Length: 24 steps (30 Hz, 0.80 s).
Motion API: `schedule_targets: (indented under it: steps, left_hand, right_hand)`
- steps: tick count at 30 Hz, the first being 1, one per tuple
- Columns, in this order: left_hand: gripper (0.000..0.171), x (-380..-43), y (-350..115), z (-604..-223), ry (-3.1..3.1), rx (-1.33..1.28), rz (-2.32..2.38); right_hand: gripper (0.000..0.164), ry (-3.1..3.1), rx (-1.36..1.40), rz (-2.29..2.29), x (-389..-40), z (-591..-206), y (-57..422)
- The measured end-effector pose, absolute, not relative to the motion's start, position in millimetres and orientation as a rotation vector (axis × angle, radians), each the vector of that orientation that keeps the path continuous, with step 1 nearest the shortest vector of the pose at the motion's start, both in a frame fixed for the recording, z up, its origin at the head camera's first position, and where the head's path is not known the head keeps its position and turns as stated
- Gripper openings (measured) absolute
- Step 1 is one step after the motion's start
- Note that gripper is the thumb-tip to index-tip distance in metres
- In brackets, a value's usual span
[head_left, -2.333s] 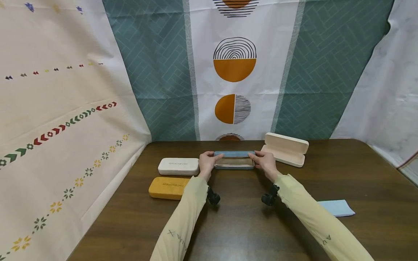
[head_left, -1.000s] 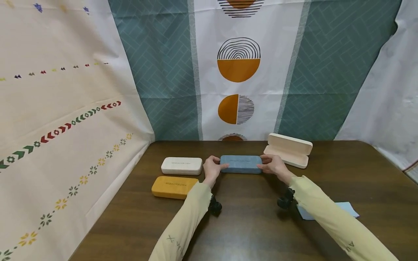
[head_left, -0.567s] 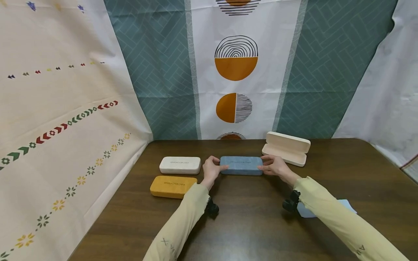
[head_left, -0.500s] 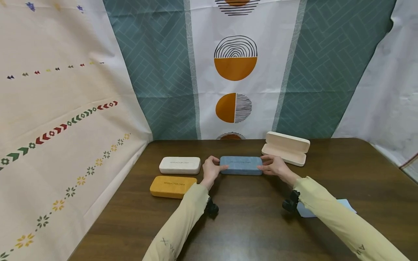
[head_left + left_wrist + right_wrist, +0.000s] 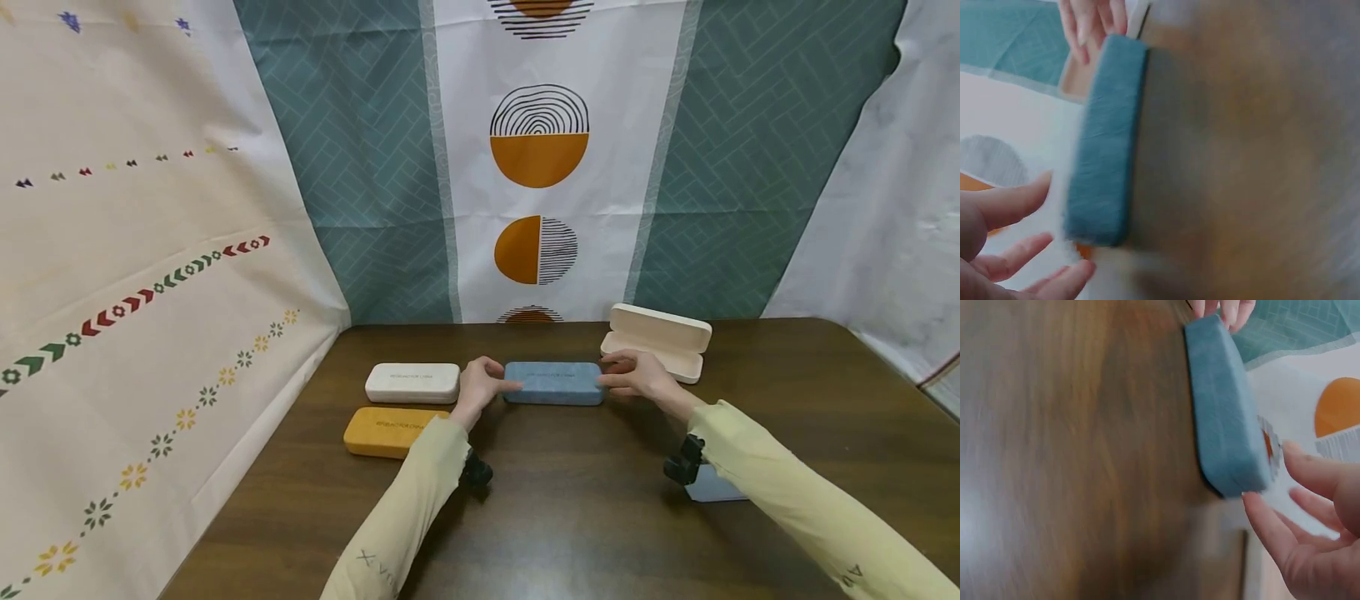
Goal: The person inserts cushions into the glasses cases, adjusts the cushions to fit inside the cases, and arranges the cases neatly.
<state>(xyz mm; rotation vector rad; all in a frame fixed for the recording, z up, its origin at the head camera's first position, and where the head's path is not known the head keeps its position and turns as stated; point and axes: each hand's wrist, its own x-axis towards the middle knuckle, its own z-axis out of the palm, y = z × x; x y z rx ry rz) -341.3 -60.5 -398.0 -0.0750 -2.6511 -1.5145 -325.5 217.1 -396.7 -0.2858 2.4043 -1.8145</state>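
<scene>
A blue glasses case lies closed on the table between the two hands. At its left end is the left hand; in the left wrist view its spread fingers stand a little off the case. The right hand is at the other end. Seen from the right wrist, a fingertip of that hand is right at the case's corner, thumb and fingers parted. Left of the case sit a closed white glasses case and a yellow one, partly behind the left wrist.
Behind the right hand an open cream glasses case stands with its lid up. A light blue cloth lies partly under the right sleeve. The dark wooden table ends at hanging patterned cloths.
The blue case was open with both hands at its lid; its lid came down shut. Since then, the fingers have loosened and both hands have drawn slightly outward from its ends.
</scene>
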Motion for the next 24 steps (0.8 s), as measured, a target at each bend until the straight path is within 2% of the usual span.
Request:
schedule_targets:
  steps: [6,10,18,24]
  left_hand:
    - [0.027,-344,-49,-369,-2.633,-0.306,-1.398]
    - [0.023,-343,-30,-363,-2.667,-0.483,-1.442]
    - [0.031,-344,31,-370,-2.816,-1.451,-1.597]
    - [0.032,-330,79,-380,-2.990,-1.667,-1.714]
  right_hand:
    - [0.044,2.385,-0.544,-1.681,-320,-382,259]
    - [0.040,2.343,-0.640,-1.490,-315,-376,286]
    - [0.031,2.156,-0.760,-1.288,-297,-383,342]
    - [0.024,2.095,-0.835,-1.199,-282,-385,372]
